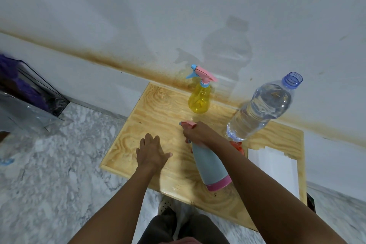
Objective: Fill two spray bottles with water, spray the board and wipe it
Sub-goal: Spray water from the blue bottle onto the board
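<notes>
Our right hand (195, 132) grips the grey, pink-based sprayer (211, 164) at its trigger, tilted over the pale wood board (158, 105); left hand (151, 151) flat, fingers spread on it.

A grey spray bottle (212, 164) is gripped at its head by the right hand (197, 133), tilted over the wooden board (158, 105). The left hand (151, 151) is laid, seemingly flat, at the bottle's nine o'clock.

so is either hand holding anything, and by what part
The right hand grips the grey spray bottle by its neck, at the trigger. The left hand holds nothing.
</notes>
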Motion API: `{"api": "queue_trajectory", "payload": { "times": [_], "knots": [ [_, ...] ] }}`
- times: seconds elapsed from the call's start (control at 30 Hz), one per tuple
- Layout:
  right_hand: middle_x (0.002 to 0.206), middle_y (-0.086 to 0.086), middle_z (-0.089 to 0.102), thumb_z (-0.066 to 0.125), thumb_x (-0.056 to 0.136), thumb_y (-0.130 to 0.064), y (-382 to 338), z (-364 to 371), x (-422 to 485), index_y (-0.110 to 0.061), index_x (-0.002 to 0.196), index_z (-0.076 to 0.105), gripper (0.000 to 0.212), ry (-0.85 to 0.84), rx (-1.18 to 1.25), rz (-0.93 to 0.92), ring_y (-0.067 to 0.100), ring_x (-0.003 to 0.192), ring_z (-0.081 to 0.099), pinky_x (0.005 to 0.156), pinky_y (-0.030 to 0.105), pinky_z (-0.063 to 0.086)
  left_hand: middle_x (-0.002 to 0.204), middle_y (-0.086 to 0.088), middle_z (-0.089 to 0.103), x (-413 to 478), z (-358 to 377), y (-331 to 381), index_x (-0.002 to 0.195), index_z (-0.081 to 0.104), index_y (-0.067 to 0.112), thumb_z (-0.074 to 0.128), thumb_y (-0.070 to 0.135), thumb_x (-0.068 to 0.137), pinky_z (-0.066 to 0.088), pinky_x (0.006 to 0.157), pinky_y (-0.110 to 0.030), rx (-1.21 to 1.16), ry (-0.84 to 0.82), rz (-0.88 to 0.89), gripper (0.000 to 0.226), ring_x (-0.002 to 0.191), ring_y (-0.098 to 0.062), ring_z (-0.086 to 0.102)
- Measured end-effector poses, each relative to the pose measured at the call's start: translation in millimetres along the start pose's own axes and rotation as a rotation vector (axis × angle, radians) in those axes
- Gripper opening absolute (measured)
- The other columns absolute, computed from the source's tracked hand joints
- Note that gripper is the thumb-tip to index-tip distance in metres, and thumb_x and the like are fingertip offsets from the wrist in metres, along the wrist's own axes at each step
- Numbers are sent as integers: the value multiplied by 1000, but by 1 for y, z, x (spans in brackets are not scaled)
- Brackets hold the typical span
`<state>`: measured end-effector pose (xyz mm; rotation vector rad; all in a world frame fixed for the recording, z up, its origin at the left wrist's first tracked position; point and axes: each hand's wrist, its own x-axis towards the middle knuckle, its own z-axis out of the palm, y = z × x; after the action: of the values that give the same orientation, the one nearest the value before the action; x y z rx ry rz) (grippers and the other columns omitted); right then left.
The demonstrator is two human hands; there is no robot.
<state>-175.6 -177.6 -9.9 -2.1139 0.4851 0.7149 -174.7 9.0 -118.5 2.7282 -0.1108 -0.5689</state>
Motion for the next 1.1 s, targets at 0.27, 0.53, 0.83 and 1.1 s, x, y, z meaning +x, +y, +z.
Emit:
{"api": "queue_trajectory", "payload": {
  "times": [0.27, 0.53, 0.83, 1.1],
  "knots": [
    [88, -2, 74, 42, 78, -43, 5, 3, 3, -37, 123, 63, 50, 42, -31, 19, 17, 85, 71, 89, 42, 58, 148, -3, 28, 1, 0, 0, 138, 43, 22, 72, 63, 74, 36, 108, -50, -11, -7, -7, 81, 137, -26, 27],
    [97, 0, 74, 42, 78, -42, 6, 2, 3, -37, 128, 61, 53, 30, -68, 36, 21, 93, 69, 93, 43, 56, 147, -4, 30, -1, -1, 1, 136, 45, 20, 73, 61, 76, 37, 107, -48, -10, 7, 4, 78, 136, -27, 28],
    [81, -1, 74, 40, 86, -38, 7, 1, 0, -42, 133, 56, 50, 10, -2, 8, 15, 78, 69, 91, 42, 58, 143, -4, 33, 0, 0, 0, 130, 48, 20, 75, 61, 73, 38, 104, -48, -19, 15, 8, 75, 133, -28, 31],
    [82, 0, 74, 42, 84, -37, 8, 2, 2, -39, 125, 60, 45, 5, -10, 39, 17, 79, 70, 91, 44, 58, 142, -4, 33, 1, 1, 0, 131, 48, 20, 74, 61, 73, 37, 105, -48, -21, 14, 2, 76, 134, -27, 31]
  ]
}}
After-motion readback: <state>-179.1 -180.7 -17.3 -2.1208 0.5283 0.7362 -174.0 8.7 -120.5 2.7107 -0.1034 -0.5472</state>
